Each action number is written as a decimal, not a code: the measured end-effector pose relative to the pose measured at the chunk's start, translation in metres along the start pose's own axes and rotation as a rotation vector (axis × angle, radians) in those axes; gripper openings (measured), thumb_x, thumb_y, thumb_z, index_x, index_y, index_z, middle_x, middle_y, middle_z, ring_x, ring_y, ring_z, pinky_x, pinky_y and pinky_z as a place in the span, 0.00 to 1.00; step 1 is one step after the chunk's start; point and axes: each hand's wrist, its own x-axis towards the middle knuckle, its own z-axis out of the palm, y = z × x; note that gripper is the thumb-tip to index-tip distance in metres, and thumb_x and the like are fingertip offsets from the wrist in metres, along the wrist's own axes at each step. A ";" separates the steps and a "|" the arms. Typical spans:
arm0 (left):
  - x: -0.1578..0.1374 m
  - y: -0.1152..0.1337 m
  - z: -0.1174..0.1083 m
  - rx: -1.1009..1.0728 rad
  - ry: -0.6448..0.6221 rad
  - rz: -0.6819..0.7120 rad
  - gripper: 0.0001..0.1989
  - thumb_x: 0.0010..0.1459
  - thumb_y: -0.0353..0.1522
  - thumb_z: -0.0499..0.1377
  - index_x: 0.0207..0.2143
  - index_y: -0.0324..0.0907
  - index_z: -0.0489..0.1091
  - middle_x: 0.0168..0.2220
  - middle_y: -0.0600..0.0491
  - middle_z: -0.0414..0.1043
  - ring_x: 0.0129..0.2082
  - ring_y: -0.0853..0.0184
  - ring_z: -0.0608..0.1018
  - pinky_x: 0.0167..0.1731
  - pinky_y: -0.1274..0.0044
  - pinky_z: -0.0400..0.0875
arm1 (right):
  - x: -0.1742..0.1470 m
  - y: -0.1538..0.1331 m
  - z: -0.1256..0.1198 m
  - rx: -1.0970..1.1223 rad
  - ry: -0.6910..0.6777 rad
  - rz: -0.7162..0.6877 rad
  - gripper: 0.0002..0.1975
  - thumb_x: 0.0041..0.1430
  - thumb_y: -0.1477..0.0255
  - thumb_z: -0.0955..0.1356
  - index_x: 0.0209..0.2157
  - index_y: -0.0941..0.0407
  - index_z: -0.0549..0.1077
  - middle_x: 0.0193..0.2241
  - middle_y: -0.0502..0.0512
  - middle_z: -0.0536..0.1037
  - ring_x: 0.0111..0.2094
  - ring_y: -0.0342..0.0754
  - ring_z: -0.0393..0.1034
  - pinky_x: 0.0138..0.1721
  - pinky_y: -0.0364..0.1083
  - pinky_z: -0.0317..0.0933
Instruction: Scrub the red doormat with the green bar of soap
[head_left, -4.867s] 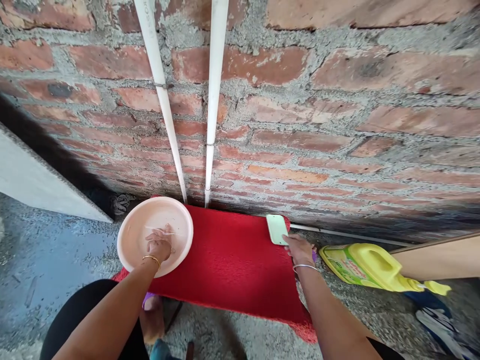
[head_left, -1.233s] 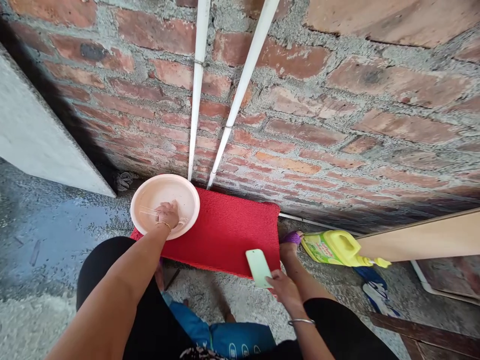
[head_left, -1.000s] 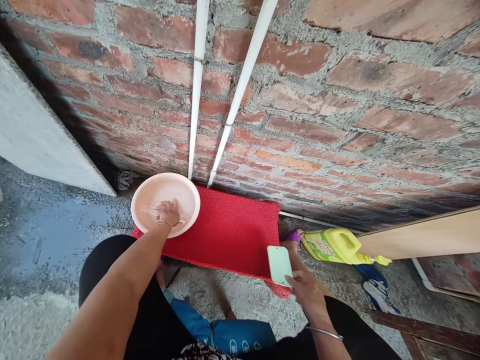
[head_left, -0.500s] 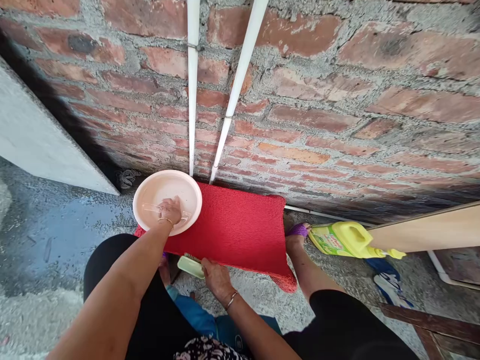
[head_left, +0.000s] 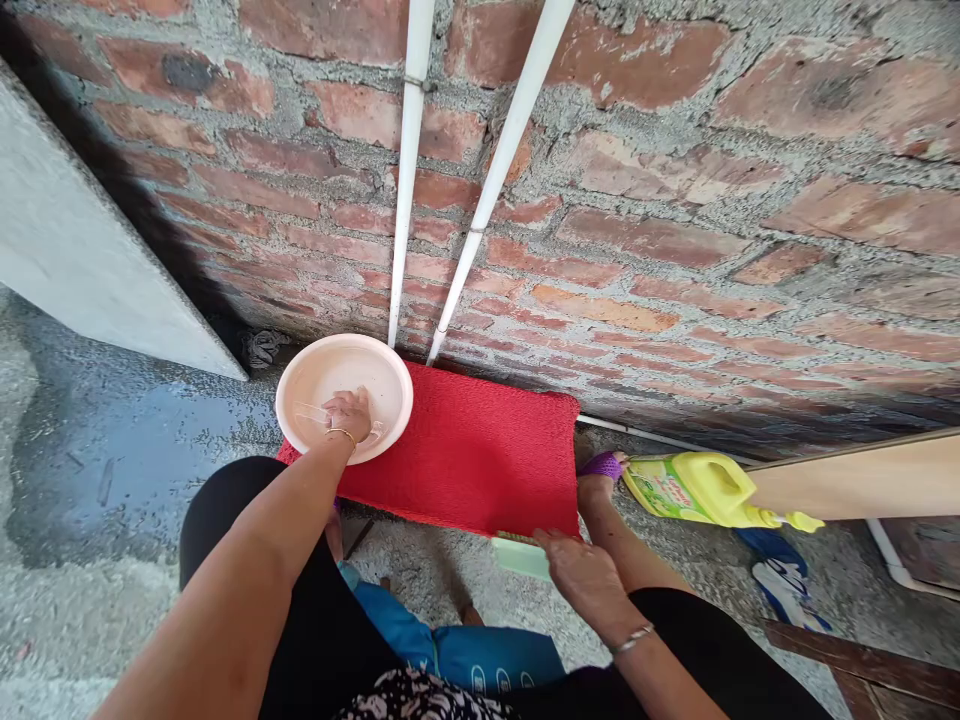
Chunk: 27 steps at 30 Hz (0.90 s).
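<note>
A pale pink basin (head_left: 289,385) rests on the left end of a red textured cloth or mat (head_left: 480,450). My left hand (head_left: 349,413) is inside the basin, its fingers bent over a clear plastic object (head_left: 306,411) whose ends show on both sides of the hand. The exact kind of that object cannot be made out. My right hand (head_left: 581,570) grips a light green scrub brush (head_left: 521,558) by its right end. The brush lies along the front edge of the red cloth, near its right corner, bristles toward the cloth.
A brick wall (head_left: 637,250) with two white pipes (head_left: 409,180) rises behind. A grey slab (head_left: 97,230) leans at left. To the right lie a yellow detergent jug (head_left: 690,487), a board (head_left: 862,475) and a blue-and-white slipper (head_left: 787,590). Blue fabric (head_left: 487,650) hangs below.
My right hand has moved the brush to the right along the cloth's front edge, from near the basin to the right corner. My left hand stays in the basin. The view has shifted slightly.
</note>
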 end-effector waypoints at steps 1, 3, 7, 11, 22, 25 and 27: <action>0.000 0.000 -0.001 -0.010 -0.005 -0.003 0.39 0.64 0.35 0.51 0.73 0.40 0.38 0.66 0.20 0.52 0.57 0.26 0.68 0.32 0.56 0.74 | -0.001 0.010 -0.004 0.036 0.007 0.028 0.18 0.61 0.81 0.59 0.40 0.55 0.79 0.37 0.60 0.82 0.37 0.48 0.76 0.39 0.43 0.63; 0.000 0.000 -0.002 -0.034 -0.015 -0.011 0.41 0.63 0.38 0.53 0.73 0.41 0.38 0.66 0.20 0.51 0.57 0.25 0.67 0.32 0.56 0.74 | -0.003 0.023 -0.012 0.103 0.011 0.068 0.15 0.61 0.79 0.60 0.36 0.54 0.78 0.33 0.57 0.80 0.34 0.47 0.75 0.36 0.43 0.60; 0.004 0.000 0.002 -0.017 -0.002 -0.001 0.44 0.61 0.40 0.55 0.73 0.40 0.39 0.65 0.20 0.53 0.57 0.25 0.67 0.32 0.54 0.75 | 0.005 0.007 -0.021 0.267 0.060 0.093 0.07 0.59 0.72 0.64 0.30 0.51 0.73 0.28 0.50 0.78 0.32 0.46 0.71 0.30 0.42 0.54; 0.010 0.000 0.013 -0.020 0.052 -0.015 0.42 0.61 0.39 0.53 0.73 0.37 0.41 0.64 0.17 0.54 0.55 0.23 0.69 0.30 0.51 0.74 | 0.038 -0.061 0.005 0.621 0.088 0.021 0.05 0.56 0.72 0.66 0.26 0.52 0.69 0.27 0.47 0.76 0.31 0.43 0.68 0.30 0.40 0.53; 0.015 -0.002 0.019 0.027 0.086 0.016 0.44 0.59 0.41 0.56 0.72 0.35 0.44 0.62 0.16 0.57 0.52 0.26 0.73 0.35 0.47 0.72 | 0.078 -0.064 0.041 1.252 0.016 0.271 0.09 0.48 0.71 0.70 0.23 0.53 0.63 0.19 0.42 0.69 0.18 0.39 0.62 0.21 0.38 0.57; 0.014 -0.003 0.018 0.064 0.101 0.030 0.42 0.59 0.40 0.54 0.72 0.35 0.45 0.61 0.17 0.60 0.52 0.27 0.73 0.37 0.46 0.71 | 0.053 -0.003 0.041 1.218 0.133 0.406 0.08 0.49 0.71 0.68 0.22 0.52 0.63 0.18 0.45 0.70 0.18 0.41 0.64 0.20 0.40 0.57; 0.013 -0.004 0.017 0.080 0.096 0.040 0.41 0.60 0.38 0.53 0.72 0.35 0.45 0.61 0.17 0.60 0.52 0.28 0.74 0.39 0.46 0.71 | 0.035 0.037 0.044 1.185 0.222 0.535 0.08 0.50 0.71 0.67 0.22 0.52 0.64 0.18 0.48 0.70 0.20 0.44 0.67 0.21 0.42 0.58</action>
